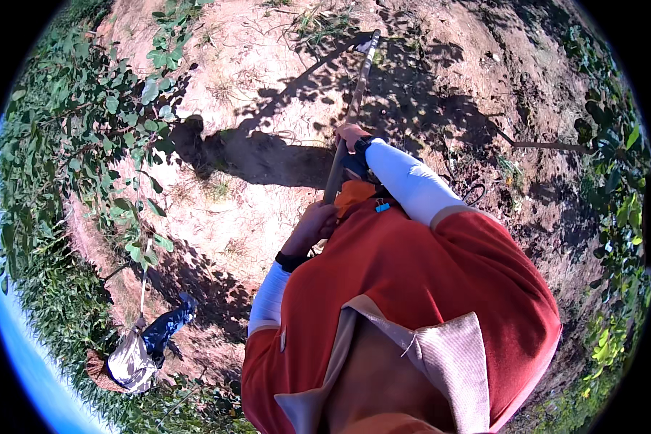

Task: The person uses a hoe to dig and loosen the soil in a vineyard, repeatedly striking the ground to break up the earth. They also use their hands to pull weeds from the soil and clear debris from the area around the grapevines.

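Both my hands are on the long wooden handle (361, 81) of a tool that looks like a hoe. My left hand (313, 228) grips it near the rear end, close to my waist. Farther along the shaft my right hand (351, 135) is wrapped around it, with a dark band at the wrist. The tool's head (363, 46) is at the far end, low over or on the soil; contact cannot be told. It lies by a grass tuft (323, 27), partly in leaf shadow. White sleeves cover my forearms below a red shirt (401, 260).
Bare reddish soil (217, 217) with dry stalks spreads around me. Leafy branches (114, 119) hang at left, more foliage (613, 179) at right. A thin branch (553, 146) juts in from the right. At lower left another person (133, 358) holds a long pole (144, 287).
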Demonstrator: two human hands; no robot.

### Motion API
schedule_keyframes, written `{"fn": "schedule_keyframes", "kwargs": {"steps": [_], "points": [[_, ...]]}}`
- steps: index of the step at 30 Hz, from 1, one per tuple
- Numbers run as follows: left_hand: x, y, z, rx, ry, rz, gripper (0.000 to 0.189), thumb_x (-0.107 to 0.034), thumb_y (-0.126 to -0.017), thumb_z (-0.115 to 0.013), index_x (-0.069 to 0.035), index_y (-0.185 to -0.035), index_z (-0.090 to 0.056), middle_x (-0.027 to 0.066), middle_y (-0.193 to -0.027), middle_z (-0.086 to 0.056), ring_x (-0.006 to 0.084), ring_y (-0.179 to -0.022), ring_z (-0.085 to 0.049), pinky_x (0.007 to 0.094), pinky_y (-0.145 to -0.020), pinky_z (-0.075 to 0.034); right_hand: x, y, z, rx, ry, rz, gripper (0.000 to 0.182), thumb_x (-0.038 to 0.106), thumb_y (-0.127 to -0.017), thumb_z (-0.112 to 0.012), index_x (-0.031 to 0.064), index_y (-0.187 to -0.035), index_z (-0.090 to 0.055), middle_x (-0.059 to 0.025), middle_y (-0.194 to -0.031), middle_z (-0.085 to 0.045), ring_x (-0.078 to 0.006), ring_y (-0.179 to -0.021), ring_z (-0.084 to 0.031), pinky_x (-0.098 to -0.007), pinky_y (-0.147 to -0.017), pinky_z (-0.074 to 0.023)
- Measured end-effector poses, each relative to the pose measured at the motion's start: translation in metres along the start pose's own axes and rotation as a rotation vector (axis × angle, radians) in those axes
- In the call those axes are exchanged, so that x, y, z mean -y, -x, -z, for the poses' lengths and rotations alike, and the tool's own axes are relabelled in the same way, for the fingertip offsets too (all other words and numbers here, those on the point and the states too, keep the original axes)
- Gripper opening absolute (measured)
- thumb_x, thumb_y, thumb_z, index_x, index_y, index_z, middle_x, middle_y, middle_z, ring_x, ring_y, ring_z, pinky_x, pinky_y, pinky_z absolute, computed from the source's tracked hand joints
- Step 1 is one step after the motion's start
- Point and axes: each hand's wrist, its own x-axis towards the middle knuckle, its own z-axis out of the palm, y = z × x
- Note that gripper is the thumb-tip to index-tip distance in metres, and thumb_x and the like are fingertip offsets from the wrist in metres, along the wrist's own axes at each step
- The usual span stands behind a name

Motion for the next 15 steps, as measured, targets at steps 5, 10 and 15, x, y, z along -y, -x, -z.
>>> {"fn": "schedule_keyframes", "kwargs": {"steps": [5, 10, 15], "points": [[0.006, 0.075, 0.037, -0.241, -0.365, -0.033, 0.014, -0.016, -0.087, -0.053, -0.010, -0.077, -0.047, -0.0050, -0.055, -0.041, 0.0029, -0.041, -0.035, 0.0193, -0.036, -0.026, 0.013, -0.015, -0.037, 0.050, -0.207, -0.018, 0.038, -0.005, -0.038, -0.063, 0.0039, -0.074, -0.063, -0.0078, -0.075, -0.065, -0.0216, -0.076, -0.064, -0.0306, -0.062, -0.0514], [-0.001, 0.088, 0.054, -0.313, -0.438, -0.090, 0.014, -0.017, -0.088, -0.053, -0.010, -0.077, -0.048, -0.0048, -0.055, -0.042, 0.0031, -0.042, -0.036, 0.0193, -0.037, -0.027, 0.062, -0.006, -0.027, 0.011, -0.305, -0.016, 0.031, -0.009, -0.047, -0.056, 0.0006, -0.076, -0.057, -0.0103, -0.072, -0.063, -0.0220, -0.074, -0.064, -0.0298, -0.057, -0.0502], [-0.044, 0.052, 0.042, -0.181, -0.433, -0.097, 0.014, -0.017, -0.088, -0.053, -0.010, -0.077, -0.049, -0.0045, -0.056, -0.043, 0.0034, -0.043, -0.037, 0.0192, -0.038, -0.028, 0.029, -0.045, 0.003, -0.330, -0.551, -0.155, 0.009, -0.001, -0.067, -0.055, 0.0048, -0.069, -0.062, -0.0080, -0.069, -0.064, -0.0200, -0.066, -0.062, -0.0310, -0.056, -0.0493]]}}
